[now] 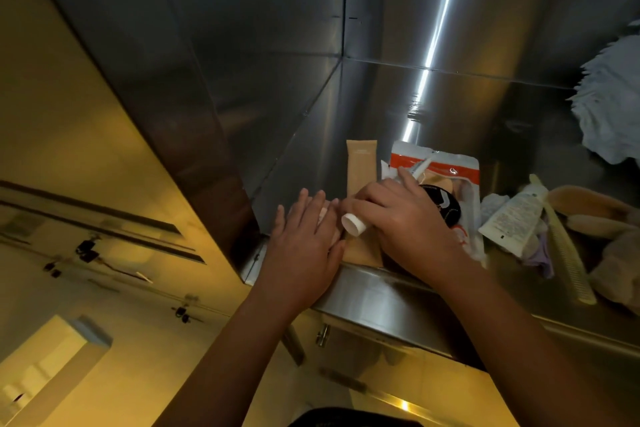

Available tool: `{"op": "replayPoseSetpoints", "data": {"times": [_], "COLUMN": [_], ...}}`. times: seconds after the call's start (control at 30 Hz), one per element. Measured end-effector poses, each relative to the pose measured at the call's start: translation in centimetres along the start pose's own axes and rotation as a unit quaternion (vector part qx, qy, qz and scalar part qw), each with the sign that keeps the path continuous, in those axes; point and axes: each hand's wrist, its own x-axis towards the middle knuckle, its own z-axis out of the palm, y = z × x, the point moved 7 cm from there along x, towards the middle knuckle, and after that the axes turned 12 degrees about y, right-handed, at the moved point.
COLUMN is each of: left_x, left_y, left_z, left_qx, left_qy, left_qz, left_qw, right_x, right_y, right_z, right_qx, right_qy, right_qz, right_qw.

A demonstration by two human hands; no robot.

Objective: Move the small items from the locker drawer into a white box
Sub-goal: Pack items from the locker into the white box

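Locker drawer of bright steel fills the middle and right of the frame, its front lip running from centre down toward the lower right, and the small items lie on its floor just behind that lip. At the lower left, outside the drawer, a pale box stands under yellow light, well apart from both hands. Next comes the left hand, reaching over the lip near the drawer's left wall; its fingers are straight and spread a little, lying flat on a pale pink item that is mostly hidden beneath them. Just beside it, the right hand has its fingers curled round a small bottle, whose white cap sticks out toward the left hand. Behind the two hands a tan tube lies pointing toward the back of the drawer. To its right is an orange and white pouch, partly covered by the right hand, with a black round item lying on it. Further right a white tube lies slanted over a lavender cloth, and a pale comb lies just beside them, its teeth facing right. At the right edge sits a brown soft thing, blurred, and above it, at the upper right, hangs a pale blue-white fabric.
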Motion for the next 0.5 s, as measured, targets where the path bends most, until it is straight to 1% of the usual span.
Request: {"op": "replayPoseSetpoints", "data": {"times": [0.07,0.23,0.5], "left_x": [-0.5,-1.8,-2.9], "left_y": [0.2,0.5,1.1], "left_z": [-0.3,-0.7,-0.8], "left_qx": [-0.007,-0.007,0.027], "left_qy": [0.005,0.013,0.023], "left_qz": [0.004,0.011,0.001], "left_qw": [1.0,1.0,0.999], "right_x": [-0.4,-1.3,-2.8], "right_y": [-0.5,-1.0,-1.6], "right_z": [-0.3,-0.8,-1.8], "right_qx": [0.007,0.014,0.02], "right_qy": [0.004,0.013,0.007], "right_qz": [-0.016,-0.023,-0.028], "right_qw": [1.0,1.0,0.999]}}
